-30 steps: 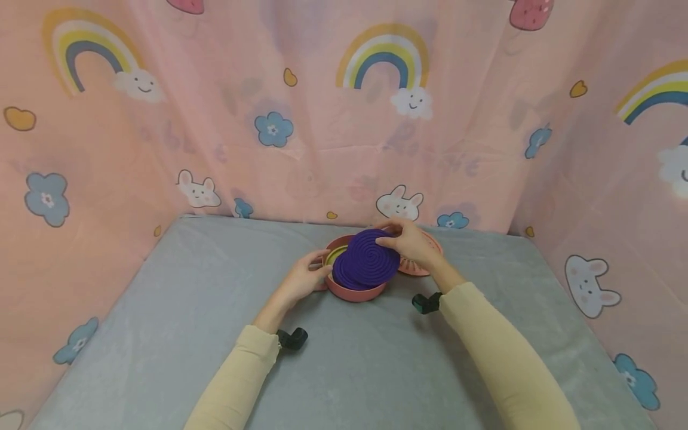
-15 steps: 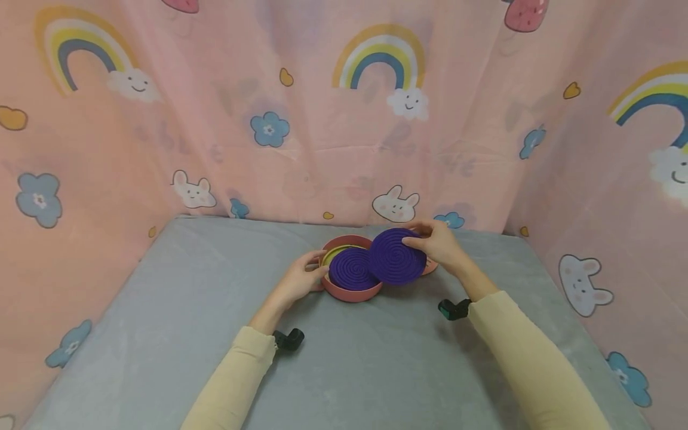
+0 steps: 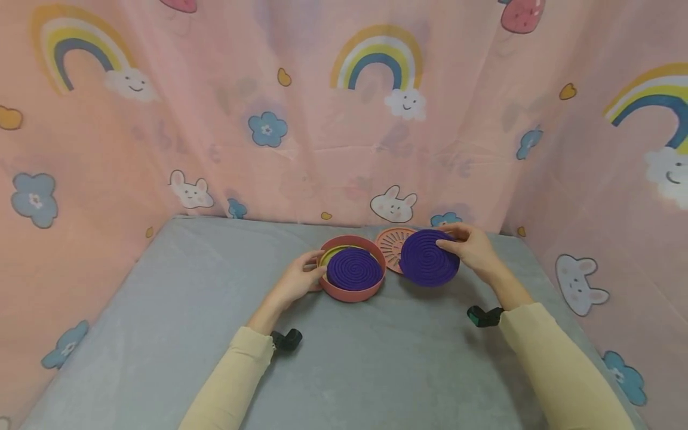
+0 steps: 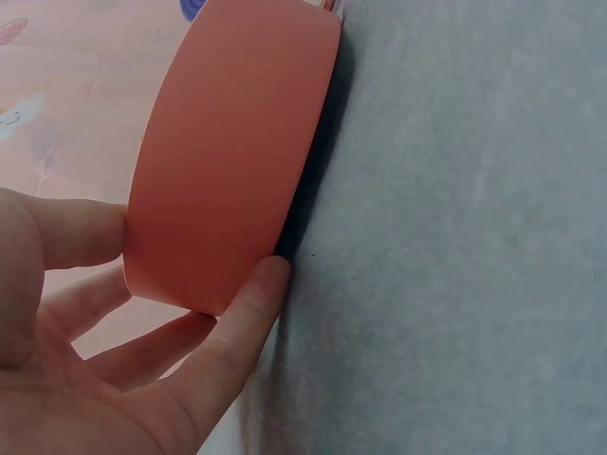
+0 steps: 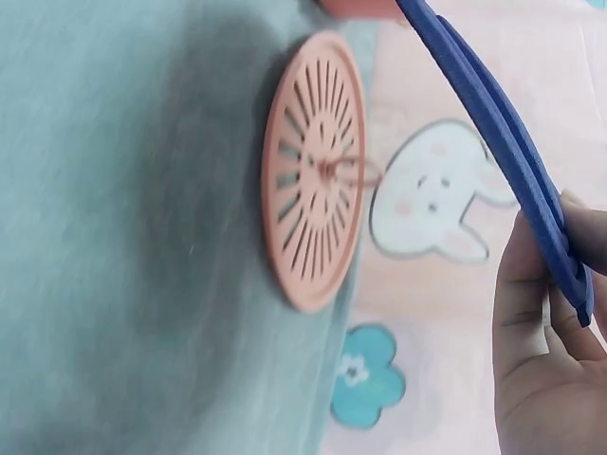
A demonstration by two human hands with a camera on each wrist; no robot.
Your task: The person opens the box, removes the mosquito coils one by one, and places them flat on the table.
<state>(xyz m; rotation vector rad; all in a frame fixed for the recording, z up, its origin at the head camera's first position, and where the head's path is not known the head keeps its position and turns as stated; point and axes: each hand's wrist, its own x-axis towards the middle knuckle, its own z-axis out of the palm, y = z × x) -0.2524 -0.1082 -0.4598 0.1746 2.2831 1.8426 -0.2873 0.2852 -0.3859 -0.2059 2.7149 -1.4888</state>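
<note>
My right hand [image 3: 475, 251] pinches a purple mosquito coil [image 3: 430, 258] by its right edge, thumb in front and fingers behind. In the right wrist view the coil [image 5: 512, 142] shows edge-on as two thin layers. My left hand [image 3: 301, 278] holds the left side of a round coral-pink tin [image 3: 355, 295]; in the left wrist view the thumb is at one edge of its wall [image 4: 228, 152] and a finger at the other. Inside the tin lies another purple coil [image 3: 353, 270], over a yellow round piece [image 3: 329, 255] that is mostly hidden.
A slotted pink lid [image 3: 392, 246] lies right of the tin, partly behind the held coil in the head view; a small loop stands at its centre in the right wrist view. Grey cloth [image 3: 344, 364] covers the table. A printed pink curtain [image 3: 317, 173] surrounds the back and sides.
My right hand has carried its coil rightward from over the tin, past the lid, uncovering the coil inside the tin. The left hand stays at the tin.
</note>
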